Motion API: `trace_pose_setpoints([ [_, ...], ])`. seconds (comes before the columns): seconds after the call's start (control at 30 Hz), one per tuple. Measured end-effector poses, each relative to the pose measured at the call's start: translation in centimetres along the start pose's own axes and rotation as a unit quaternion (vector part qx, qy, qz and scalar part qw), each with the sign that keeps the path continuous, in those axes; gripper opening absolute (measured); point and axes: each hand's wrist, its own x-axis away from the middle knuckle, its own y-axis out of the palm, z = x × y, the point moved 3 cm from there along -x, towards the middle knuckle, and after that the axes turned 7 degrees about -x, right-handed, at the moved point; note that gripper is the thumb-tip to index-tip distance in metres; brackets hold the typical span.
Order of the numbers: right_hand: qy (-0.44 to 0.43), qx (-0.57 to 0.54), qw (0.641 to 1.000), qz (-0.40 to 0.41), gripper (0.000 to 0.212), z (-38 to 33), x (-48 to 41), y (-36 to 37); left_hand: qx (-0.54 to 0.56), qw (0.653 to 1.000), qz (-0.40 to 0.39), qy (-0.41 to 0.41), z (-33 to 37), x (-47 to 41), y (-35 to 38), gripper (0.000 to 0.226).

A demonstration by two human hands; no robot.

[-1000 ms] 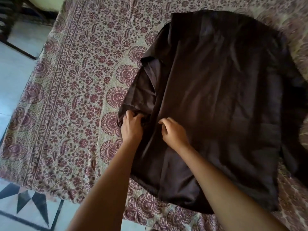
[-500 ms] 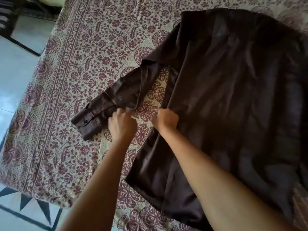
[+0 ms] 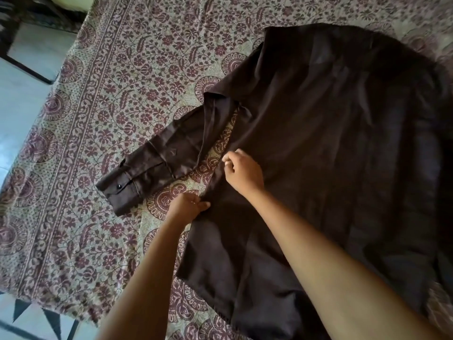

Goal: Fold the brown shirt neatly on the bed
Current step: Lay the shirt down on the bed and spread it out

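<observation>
The brown shirt [image 3: 331, 143] is lying spread out on the bed [image 3: 110, 94], taking up the right side of it, with the shirt's near corner hanging close to the bed's edge. One long sleeve [image 3: 157, 165] is sticking out to the left, lying flat on the flowery bed cover [image 3: 147, 57], and its cuff [image 3: 120, 192] is showing a small dark button [image 3: 119, 186]. The shirt's cloth is looking thin, soft and a little shiny, so it is likely weighing very little and may be sliding and bunching up easily. It is probably best to be holding it by the side edge, the shoulder or the cuff, where the cloth is sewn thicker, and to be smoothing it flat after each fold. The left hand [image 3: 188, 204] is sitting at the shirt's left side edge, and its fingers [image 3: 203, 205] are pinching that edge. The right hand [image 3: 242, 173] is resting a bit farther up the same edge, with its fingers [image 3: 229, 159] curled in and looking like they are pinching the cloth too. A strip of bed cover is showing between the sleeve and the body of the shirt. A pale tiled floor [image 3: 22, 114] is showing past the left side of the bed. The folding is looking like it is only just starting, since the sleeve is not yet laid over the shirt.
</observation>
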Motion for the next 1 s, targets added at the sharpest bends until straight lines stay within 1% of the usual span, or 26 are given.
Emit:
trace_pose_setpoints([
  [0.07,0.005,0.038,0.998,0.053,0.017,-0.3,-2.1,-0.8,-0.069,0.996,-0.045,0.015,0.6,-0.1,-0.2,0.047],
  [0.13,0.020,0.071,0.992,0.101,0.021,-0.7,-4.7,-1.6,-0.091,0.990,-0.111,0.010,0.9,-0.2,-0.3,0.034],
  [0.2,0.047,0.109,0.986,0.119,0.034,-1.1,-7.4,-2.2,-0.089,0.983,-0.161,-0.001,0.9,0.0,-0.3,0.029],
  [0.27,0.093,0.128,0.979,0.125,0.047,-1.3,-9.8,-3.0,-0.088,0.977,-0.193,-0.004,0.8,-0.1,-0.3,0.028],
  [0.3,0.111,0.138,0.976,0.125,0.049,-1.2,-10.8,-3.3,-0.090,0.975,-0.204,-0.001,0.7,-0.2,-0.3,0.028],
  [0.37,0.120,0.164,0.972,0.121,0.047,-1.0,-12.4,-3.6,-0.101,0.970,-0.222,0.004,0.6,-0.6,-0.4,0.028],
  [0.43,0.113,0.182,0.970,0.112,0.040,-0.7,-13.5,-3.6,-0.105,0.966,-0.238,0.004,0.4,-0.9,-0.4,0.028],
  [0.5,0.104,0.194,0.968,0.120,0.033,-0.6,-14.3,-3.7,-0.098,0.963,-0.250,0.004,0.5,-0.9,-0.5,0.028],
  [0.57,0.113,0.161,0.969,0.151,0.027,-1.0,-14.7,-4.2,-0.086,0.964,-0.253,0.004,0.5,-0.7,-0.6,0.030],
  [0.67,0.116,0.002,0.971,0.207,0.023,-2.0,-15.1,-4.5,-0.072,0.969,-0.237,0.002,0.3,-0.2,-0.8,0.037],
  [0.7,0.105,-0.059,0.972,0.204,0.022,-2.3,-15.2,-4.2,-0.064,0.971,-0.228,0.005,0.2,0.0,-0.8,0.035],
  [0.73,0.095,-0.106,0.974,0.176,0.022,-2.5,-15.1,-3.6,-0.058,0.975,-0.216,0.009,0.1,0.3,-0.8,0.030],
  [0.77,0.090,-0.136,0.978,0.129,0.025,-2.5,-14.7,-2.8,-0.061,0.977,-0.203,0.008,-0.1,0.5,-0.8,0.023],
  [0.8,0.084,-0.140,0.984,0.074,0.031,-2.3,-14.0,-1.8,-0.070,0.979,-0.190,0.006,-0.3,0.8,-0.9,0.018],
  [0.83,0.069,-0.121,0.990,0.031,0.036,-2.2,-13.0,-1.1,-0.081,0.980,-0.180,0.007,-0.6,1.1,-0.9,0.021],
  [0.87,0.048,-0.091,0.995,0.009,0.040,-1.8,-11.6,-0.6,-0.097,0.979,-0.181,0.009,-1.1,1.5,-0.8,0.025],
  [0.93,0.007,-0.053,0.999,0.005,0.046,-0.8,-7.7,0.2,-0.135,0.972,-0.192,0.003,-2.1,2.8,-0.7,0.037],
  [1.0,-0.030,-0.018,0.999,0.008,0.046,0.6,-2.4,1.3,-0.164,0.966,-0.197,-0.002,-3.2,4.3,-0.3,0.042],
])
